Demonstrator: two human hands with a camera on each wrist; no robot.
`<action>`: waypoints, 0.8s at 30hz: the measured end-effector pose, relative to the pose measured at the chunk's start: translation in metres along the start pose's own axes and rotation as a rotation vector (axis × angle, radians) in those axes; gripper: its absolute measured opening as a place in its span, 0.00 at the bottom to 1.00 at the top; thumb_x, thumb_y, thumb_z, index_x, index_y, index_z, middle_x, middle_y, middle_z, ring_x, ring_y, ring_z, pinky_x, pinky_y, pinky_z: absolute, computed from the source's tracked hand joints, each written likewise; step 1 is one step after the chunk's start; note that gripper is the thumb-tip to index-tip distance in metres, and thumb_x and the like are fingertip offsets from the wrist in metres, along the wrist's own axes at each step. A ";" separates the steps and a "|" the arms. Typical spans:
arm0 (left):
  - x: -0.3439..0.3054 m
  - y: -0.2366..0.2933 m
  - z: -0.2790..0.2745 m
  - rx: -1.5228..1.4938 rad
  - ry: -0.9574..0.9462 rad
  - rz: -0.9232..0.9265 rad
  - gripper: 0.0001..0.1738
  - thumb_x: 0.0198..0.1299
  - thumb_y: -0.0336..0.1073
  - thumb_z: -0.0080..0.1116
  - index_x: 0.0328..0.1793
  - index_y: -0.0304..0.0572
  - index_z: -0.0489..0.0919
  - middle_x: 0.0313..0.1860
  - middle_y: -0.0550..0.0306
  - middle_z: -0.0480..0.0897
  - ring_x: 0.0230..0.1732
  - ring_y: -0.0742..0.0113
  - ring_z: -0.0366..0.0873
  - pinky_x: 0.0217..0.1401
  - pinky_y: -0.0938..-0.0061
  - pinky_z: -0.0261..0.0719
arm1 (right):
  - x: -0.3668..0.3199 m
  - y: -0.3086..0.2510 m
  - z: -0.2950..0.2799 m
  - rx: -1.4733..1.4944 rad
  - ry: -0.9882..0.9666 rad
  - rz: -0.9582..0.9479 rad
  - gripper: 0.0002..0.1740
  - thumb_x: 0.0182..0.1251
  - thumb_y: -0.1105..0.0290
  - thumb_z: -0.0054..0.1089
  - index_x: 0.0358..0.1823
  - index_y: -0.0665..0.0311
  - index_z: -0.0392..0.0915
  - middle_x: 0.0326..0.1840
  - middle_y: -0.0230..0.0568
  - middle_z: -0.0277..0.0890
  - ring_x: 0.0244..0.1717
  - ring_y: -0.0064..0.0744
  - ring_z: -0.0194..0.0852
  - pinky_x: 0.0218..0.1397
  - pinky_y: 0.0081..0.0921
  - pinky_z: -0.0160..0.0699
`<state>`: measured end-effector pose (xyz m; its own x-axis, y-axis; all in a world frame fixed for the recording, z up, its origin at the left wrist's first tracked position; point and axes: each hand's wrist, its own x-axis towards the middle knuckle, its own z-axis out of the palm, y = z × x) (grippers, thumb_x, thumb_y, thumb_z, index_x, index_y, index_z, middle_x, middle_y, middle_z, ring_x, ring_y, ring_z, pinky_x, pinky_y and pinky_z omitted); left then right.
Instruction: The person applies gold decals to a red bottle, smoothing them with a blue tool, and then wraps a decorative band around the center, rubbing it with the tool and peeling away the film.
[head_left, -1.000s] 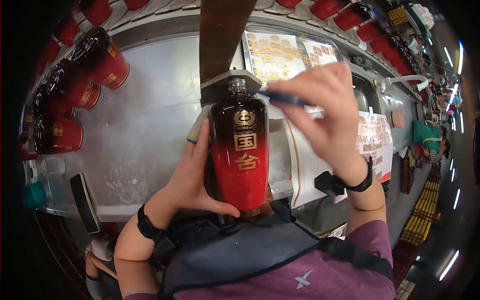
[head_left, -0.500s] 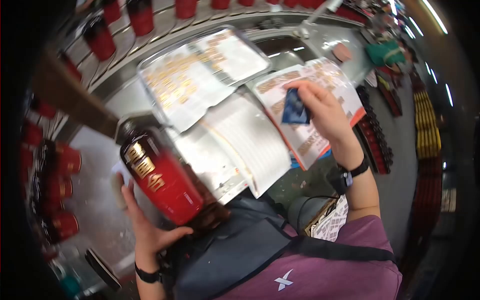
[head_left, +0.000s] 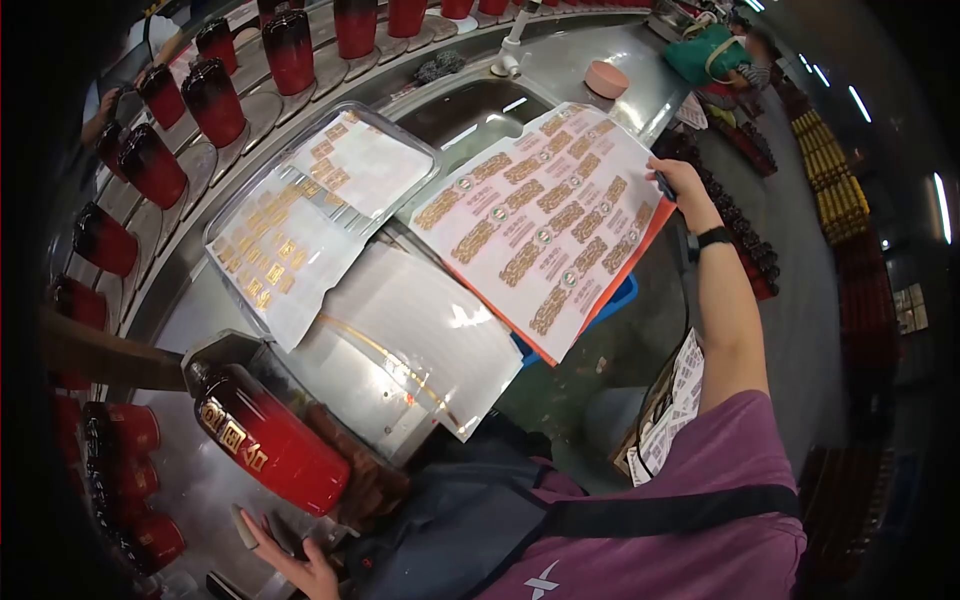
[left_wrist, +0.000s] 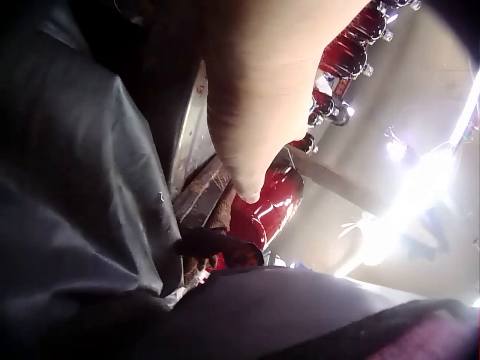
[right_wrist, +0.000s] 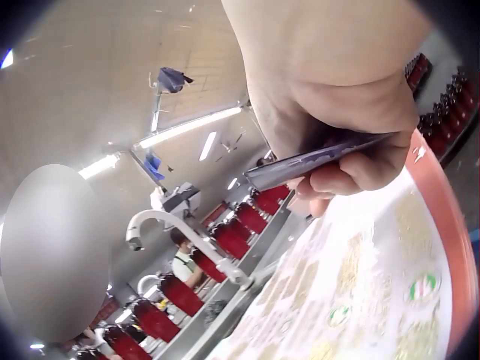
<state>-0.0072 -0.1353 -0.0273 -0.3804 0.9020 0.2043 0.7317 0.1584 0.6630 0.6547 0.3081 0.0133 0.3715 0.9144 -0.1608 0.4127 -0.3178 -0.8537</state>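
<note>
A red-and-black bottle (head_left: 275, 440) with gold characters lies tilted on a stand at the front left. Close beside its lower side is my left hand (head_left: 300, 570), fingers extended, with a pale finger cover on one finger. In the left wrist view the hand (left_wrist: 262, 97) overlaps the bottle (left_wrist: 266, 210). My right hand (head_left: 685, 185) is at the right edge of a printed decal sheet (head_left: 545, 210) with rows of gold patterns. It pinches a thin dark blue card (right_wrist: 322, 161), mostly hidden by the fingers in the head view, close over the sheet.
A metal tray (head_left: 430, 160) holds sheets with gold decals. A white sheet (head_left: 420, 330) lies between tray and bottle. Red-and-black bottles (head_left: 290, 55) line a curved conveyor behind; more bottles (head_left: 130, 430) stand left. A faucet (head_left: 512, 50) and pink round block (head_left: 606, 79) are at the back.
My right hand has moved from the bottle's neck rightward to the decal sheet, carrying the card. My left hand has come away from the bottle's side. The head view has turned right.
</note>
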 end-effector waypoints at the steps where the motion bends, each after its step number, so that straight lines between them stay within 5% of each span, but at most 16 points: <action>1: 0.000 0.002 0.001 0.016 0.022 -0.005 0.49 0.66 0.57 0.61 0.83 0.35 0.53 0.81 0.37 0.48 0.77 0.39 0.58 0.70 0.44 0.73 | 0.030 0.006 -0.003 -0.014 -0.018 -0.019 0.18 0.66 0.56 0.69 0.38 0.66 0.85 0.25 0.34 0.79 0.18 0.21 0.70 0.23 0.20 0.68; 6: 0.002 0.002 0.010 0.041 0.070 -0.050 0.43 0.70 0.53 0.58 0.80 0.31 0.58 0.78 0.36 0.57 0.68 0.38 0.71 0.66 0.50 0.78 | 0.128 0.006 0.018 -0.376 0.027 -0.167 0.21 0.57 0.57 0.77 0.34 0.73 0.85 0.25 0.34 0.81 0.21 0.23 0.75 0.26 0.27 0.72; 12: 0.003 0.002 0.015 0.075 0.142 -0.085 0.38 0.72 0.48 0.55 0.78 0.30 0.60 0.76 0.36 0.62 0.66 0.41 0.74 0.64 0.55 0.78 | 0.189 -0.006 0.032 -0.791 -0.037 -0.194 0.36 0.56 0.39 0.71 0.30 0.74 0.85 0.29 0.45 0.82 0.29 0.36 0.80 0.35 0.37 0.76; 14: 0.009 0.008 0.017 0.149 0.153 -0.042 0.35 0.73 0.45 0.54 0.77 0.28 0.61 0.75 0.34 0.64 0.67 0.41 0.73 0.63 0.56 0.78 | 0.193 -0.012 0.034 -0.938 -0.152 -0.111 0.40 0.52 0.36 0.70 0.39 0.75 0.85 0.32 0.47 0.84 0.32 0.35 0.81 0.37 0.34 0.77; 18: 0.015 0.017 0.019 0.150 0.169 -0.025 0.32 0.74 0.43 0.53 0.75 0.26 0.64 0.73 0.33 0.65 0.67 0.40 0.72 0.65 0.56 0.76 | 0.194 -0.008 0.034 -0.608 -0.073 0.034 0.33 0.47 0.45 0.81 0.36 0.72 0.86 0.27 0.40 0.81 0.26 0.29 0.75 0.31 0.32 0.73; 22: 0.012 0.011 0.014 0.219 0.088 -0.041 0.34 0.73 0.44 0.55 0.75 0.26 0.64 0.75 0.35 0.65 0.67 0.36 0.72 0.71 0.50 0.69 | 0.219 0.023 0.025 -0.687 0.079 -0.213 0.22 0.50 0.54 0.80 0.35 0.67 0.87 0.27 0.34 0.81 0.24 0.20 0.72 0.28 0.30 0.69; 23: 0.008 0.006 0.011 0.227 0.065 -0.055 0.35 0.72 0.45 0.56 0.75 0.26 0.64 0.76 0.36 0.64 0.67 0.35 0.71 0.72 0.48 0.66 | 0.195 0.009 0.028 -0.735 0.143 -0.178 0.17 0.55 0.52 0.73 0.39 0.55 0.89 0.35 0.38 0.88 0.36 0.35 0.87 0.42 0.35 0.80; 24: 0.003 -0.004 0.009 0.227 0.058 -0.052 0.35 0.72 0.45 0.56 0.75 0.26 0.64 0.76 0.36 0.64 0.67 0.35 0.71 0.72 0.48 0.66 | 0.179 0.001 0.033 -0.737 0.144 -0.171 0.17 0.55 0.52 0.73 0.39 0.55 0.89 0.35 0.38 0.88 0.36 0.35 0.87 0.42 0.35 0.80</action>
<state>-0.0065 -0.1295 -0.0357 -0.4483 0.8665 0.2195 0.8159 0.2963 0.4966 0.6945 0.4801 -0.0328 0.3361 0.9403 0.0530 0.9029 -0.3058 -0.3020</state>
